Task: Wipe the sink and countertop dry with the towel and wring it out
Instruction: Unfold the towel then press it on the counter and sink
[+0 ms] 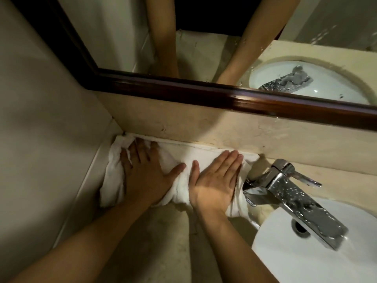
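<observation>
While I am wiping the counter point(163, 242), towel point(114, 176): bunching against the wall point(183, 123).
Left hand point(142, 178): pressing, fingers spread.
Right hand point(214, 184): pressing, fingers together.
Sink point(295, 262): waiting next, I judge.

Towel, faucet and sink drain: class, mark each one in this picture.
towel point(183, 188), head view, bunched white fold at its middle.
faucet point(302, 209), head view, wet top of the chrome spout.
sink drain point(299, 229), head view, metal ring beside the spout.
</observation>
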Demonstrator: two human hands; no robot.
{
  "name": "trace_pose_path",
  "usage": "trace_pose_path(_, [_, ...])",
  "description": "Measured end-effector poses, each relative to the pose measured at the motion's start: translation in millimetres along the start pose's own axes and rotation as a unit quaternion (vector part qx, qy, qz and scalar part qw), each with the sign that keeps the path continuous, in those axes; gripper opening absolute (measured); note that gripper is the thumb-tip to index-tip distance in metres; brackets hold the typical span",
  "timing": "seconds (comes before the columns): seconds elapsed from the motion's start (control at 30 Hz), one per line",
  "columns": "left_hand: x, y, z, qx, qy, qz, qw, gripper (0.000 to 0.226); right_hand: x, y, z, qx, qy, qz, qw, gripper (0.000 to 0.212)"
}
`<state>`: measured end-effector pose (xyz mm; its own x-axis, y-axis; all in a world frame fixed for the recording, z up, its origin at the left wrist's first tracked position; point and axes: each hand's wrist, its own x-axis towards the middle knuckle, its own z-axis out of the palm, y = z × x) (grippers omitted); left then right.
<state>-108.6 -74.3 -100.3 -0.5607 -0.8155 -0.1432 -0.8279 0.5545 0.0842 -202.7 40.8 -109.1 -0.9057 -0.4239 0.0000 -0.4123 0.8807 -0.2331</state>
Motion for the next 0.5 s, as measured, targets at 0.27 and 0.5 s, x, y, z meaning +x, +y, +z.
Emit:
trace_pose_path(0.27, [-0.1,-1.6,10.0,0.006,0.035,0.011,0.999,0.125,0.8,6.3,3.5,-0.016,0.004,-0.044,0.999,0.089])
trace_pose_path(0.5, [-30.0,-31.9,8.5,0.021,0.022,0.114,0.993,0.083,-33.2,16.3,3.2,-0.017,-0.032,-0.131,0.991,0.074])
